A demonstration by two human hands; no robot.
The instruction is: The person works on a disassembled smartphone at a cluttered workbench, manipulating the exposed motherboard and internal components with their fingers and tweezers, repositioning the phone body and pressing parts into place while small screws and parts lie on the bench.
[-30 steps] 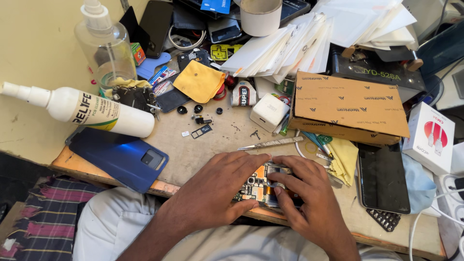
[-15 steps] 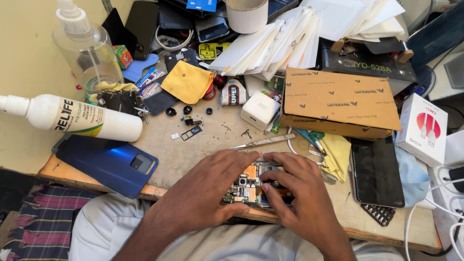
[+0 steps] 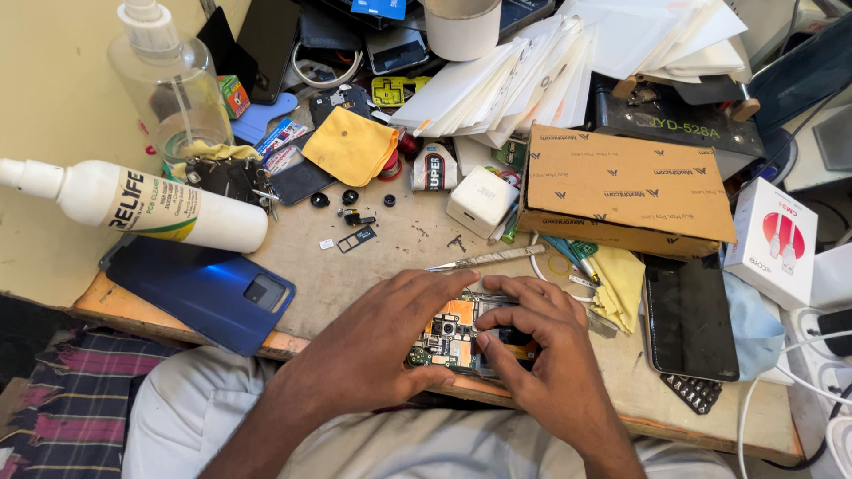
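An opened phone (image 3: pixel 453 333) with its orange and green circuit board exposed lies at the near edge of the worn desk (image 3: pixel 390 253). My left hand (image 3: pixel 377 350) wraps around its left side and holds it. My right hand (image 3: pixel 541 355) rests over its right half, thumb and fingertips pressing on the board; whether they pinch a small part is hidden. The phone's blue back cover (image 3: pixel 200 288) lies apart on the left. Metal tweezers (image 3: pixel 488 259) lie just beyond my fingers.
A white spray bottle (image 3: pixel 142 208) lies on its side at left, a clear pump bottle (image 3: pixel 173 84) behind it. A cardboard box (image 3: pixel 621 191), a yellow cloth (image 3: pixel 351 146), a white charger (image 3: pixel 481 200), a black screen panel (image 3: pixel 688 315), small screws and a SIM tray (image 3: pixel 355 238) crowd the desk.
Both hands stay on the phone; the fingers of my right hand have shifted slightly over the board. The view has tilted a little.
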